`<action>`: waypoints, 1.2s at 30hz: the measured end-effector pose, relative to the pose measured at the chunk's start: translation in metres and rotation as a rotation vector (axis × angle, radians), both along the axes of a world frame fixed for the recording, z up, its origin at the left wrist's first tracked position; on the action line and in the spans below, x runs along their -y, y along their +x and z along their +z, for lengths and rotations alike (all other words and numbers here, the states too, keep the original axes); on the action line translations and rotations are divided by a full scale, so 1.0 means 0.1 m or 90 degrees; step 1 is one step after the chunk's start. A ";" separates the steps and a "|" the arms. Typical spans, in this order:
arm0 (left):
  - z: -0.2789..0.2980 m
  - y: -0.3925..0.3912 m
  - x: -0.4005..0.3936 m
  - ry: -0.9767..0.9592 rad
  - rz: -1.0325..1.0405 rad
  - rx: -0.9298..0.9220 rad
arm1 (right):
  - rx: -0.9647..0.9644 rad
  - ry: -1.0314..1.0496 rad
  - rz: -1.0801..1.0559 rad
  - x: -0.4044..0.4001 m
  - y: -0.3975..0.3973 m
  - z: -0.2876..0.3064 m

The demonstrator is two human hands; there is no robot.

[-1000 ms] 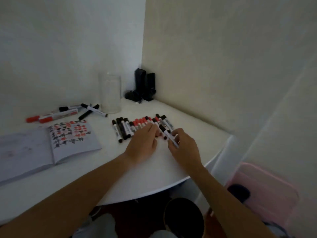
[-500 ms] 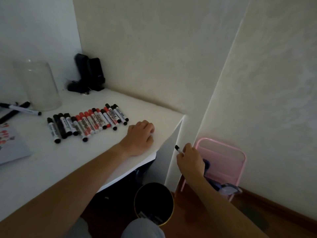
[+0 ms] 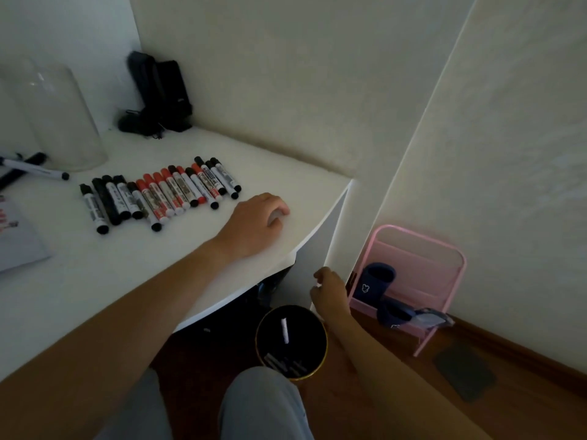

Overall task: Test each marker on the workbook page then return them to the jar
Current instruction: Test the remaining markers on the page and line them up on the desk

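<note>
We see a white desk (image 3: pixel 95 281) that fills the left half of the frame. A row of markers (image 3: pixel 158 193) lies on it, side by side, in the middle left. Each marker is long and thin. Their long sides run from the upper left to the lower right, and the ends near us have black caps. Some markers are red and some are black.

The left hand (image 3: pixel 257 222) rests on the desk just to the right of the row, apart from it. Its fingers curl loosely and it holds nothing.

The right hand (image 3: pixel 328 290) hangs off the desk edge in the lower middle, above a round black bin (image 3: pixel 263 344) on the floor. Its fingers are curled. We see a bit of white by the fingers, but we cannot tell if it holds anything. One white marker (image 3: pixel 285 330) shows inside the bin, standing almost straight up and down in the frame.

A clear jar (image 3: pixel 60 119) stands on the desk at the upper left. Two more pens (image 3: pixel 31 168) lie just below it. The book (image 3: pixel 16 246) lies at the left edge. A pink rack (image 3: pixel 444 265) stands on the floor at the right.
</note>
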State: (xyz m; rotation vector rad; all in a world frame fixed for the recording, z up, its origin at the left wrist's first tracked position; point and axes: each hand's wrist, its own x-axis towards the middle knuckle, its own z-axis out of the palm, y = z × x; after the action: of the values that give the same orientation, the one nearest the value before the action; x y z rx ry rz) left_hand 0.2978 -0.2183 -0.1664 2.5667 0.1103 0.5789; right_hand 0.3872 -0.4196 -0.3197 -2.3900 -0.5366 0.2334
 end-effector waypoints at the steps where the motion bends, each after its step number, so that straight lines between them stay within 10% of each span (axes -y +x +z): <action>1: 0.01 0.00 0.00 -0.001 -0.001 0.000 | 0.028 0.021 -0.009 0.02 0.01 0.07; 11: 0.17 -0.16 -0.10 -0.007 0.080 0.041 | 0.378 0.272 0.093 -0.43 -0.21 1.66; 28: 0.34 -2.85 -2.04 0.128 0.630 0.054 | 0.302 0.300 0.612 -3.27 -2.09 1.67; 36: 0.08 -3.51 -2.58 0.118 0.682 0.014 | 0.343 0.251 0.505 -4.12 -2.23 1.45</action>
State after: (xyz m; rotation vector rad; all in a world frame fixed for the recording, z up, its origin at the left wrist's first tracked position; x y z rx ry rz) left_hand -0.0530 0.0402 -0.1580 2.4961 1.5284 1.0009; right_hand 0.1641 -0.0072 -0.1745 -1.7327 -1.6087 -0.1804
